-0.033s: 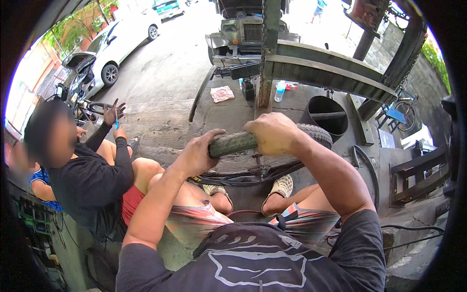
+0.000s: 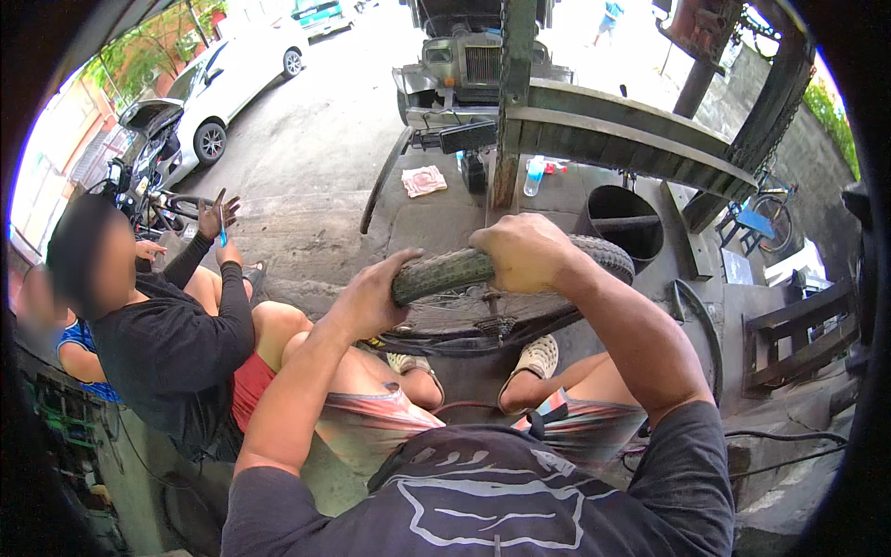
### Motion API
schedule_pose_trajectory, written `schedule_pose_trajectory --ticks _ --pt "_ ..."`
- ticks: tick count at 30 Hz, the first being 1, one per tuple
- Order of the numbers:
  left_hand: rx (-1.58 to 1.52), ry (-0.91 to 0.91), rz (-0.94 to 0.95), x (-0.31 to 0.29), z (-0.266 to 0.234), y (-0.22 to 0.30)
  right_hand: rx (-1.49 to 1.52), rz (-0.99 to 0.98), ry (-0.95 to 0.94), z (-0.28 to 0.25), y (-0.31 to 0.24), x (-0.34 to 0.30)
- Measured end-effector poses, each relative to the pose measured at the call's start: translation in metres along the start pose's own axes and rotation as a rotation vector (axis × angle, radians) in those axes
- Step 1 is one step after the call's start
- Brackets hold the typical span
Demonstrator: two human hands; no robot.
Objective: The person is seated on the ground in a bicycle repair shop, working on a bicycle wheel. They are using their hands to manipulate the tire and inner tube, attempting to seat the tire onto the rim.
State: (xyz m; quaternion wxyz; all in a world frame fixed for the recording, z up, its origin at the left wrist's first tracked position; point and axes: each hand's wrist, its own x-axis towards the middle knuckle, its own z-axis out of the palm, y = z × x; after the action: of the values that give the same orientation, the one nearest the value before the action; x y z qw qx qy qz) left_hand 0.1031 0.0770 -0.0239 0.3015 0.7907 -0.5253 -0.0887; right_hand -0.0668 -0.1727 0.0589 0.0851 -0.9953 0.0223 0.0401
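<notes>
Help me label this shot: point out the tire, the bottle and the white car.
Tire (image 2: pixel 443 278): head view, on its knobby tread.
Bottle (image 2: pixel 534 176): head view, on the middle of its body.
White car (image 2: pixel 238 85): head view, on its side, between the wheels.

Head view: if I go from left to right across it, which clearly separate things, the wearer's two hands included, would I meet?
White car, left hand, right hand, black bucket, blue-topped stool.

another person (image 2: pixel 172 362) left of wheel (image 2: pixel 447 278)
</notes>
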Motion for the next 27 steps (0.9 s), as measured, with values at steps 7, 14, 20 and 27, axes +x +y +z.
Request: schedule_pose_trajectory --ticks 7,14,20,27 --pt "0.039 -0.013 -0.013 0.017 -0.032 0.029 0.119 0.062 0.121 -0.026 0.043 -0.035" --pt "0.104 -0.205 0.125 0.081 -0.012 0.09 0.203 -0.026 0.436 0.017 0.073 -0.068" --pt "0.289 -0.108 0.079 0.067 0.007 0.082 0.033 0.147 0.239 0.015 0.055 -0.039" --pt "0.082 0.039 -0.032 0.023 0.008 0.009 0.052 0.183 0.158 0.003 0.057 -0.036"
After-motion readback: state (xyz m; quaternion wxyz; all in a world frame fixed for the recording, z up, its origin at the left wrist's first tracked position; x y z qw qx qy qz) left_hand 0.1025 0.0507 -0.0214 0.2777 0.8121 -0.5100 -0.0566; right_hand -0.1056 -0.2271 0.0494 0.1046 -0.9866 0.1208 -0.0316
